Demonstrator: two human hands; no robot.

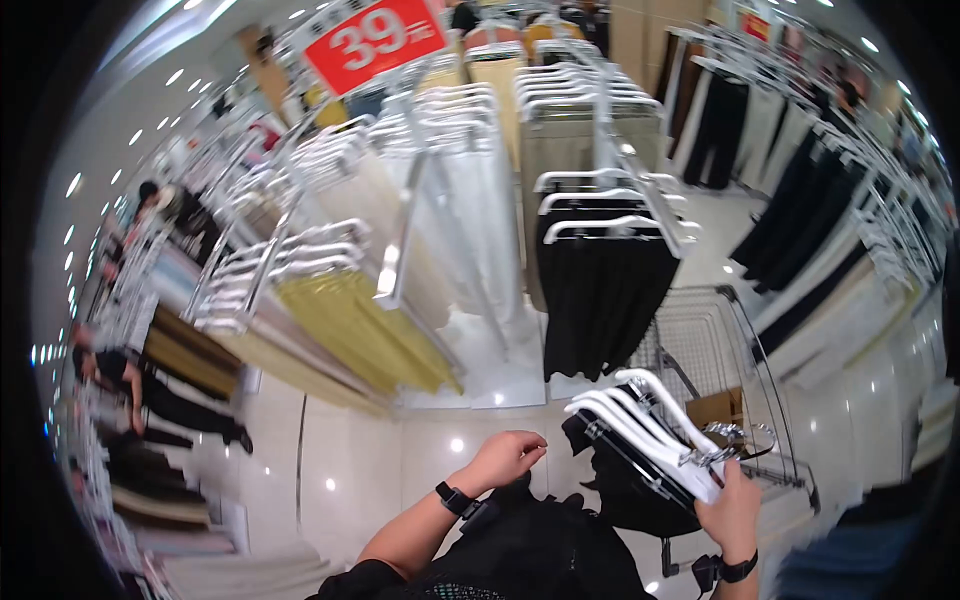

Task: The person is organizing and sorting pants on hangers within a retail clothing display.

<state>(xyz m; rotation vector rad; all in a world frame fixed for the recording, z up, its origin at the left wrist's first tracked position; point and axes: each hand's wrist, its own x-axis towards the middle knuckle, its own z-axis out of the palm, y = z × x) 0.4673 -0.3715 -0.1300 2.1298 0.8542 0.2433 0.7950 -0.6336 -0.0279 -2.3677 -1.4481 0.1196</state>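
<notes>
A metal rail (656, 202) carries black garments (605, 295) on white hangers (604, 224)

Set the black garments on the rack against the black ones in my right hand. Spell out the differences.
The racked black garments hang straight down from the rail; the handheld black garments slant and bunch up. The racked ones' hangers sit spaced apart; the handheld ones' hangers are packed together in the right hand. Both sets are black, on white hangers.

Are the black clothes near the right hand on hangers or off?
On: black clothes hang from white hangers in the right hand.
</notes>
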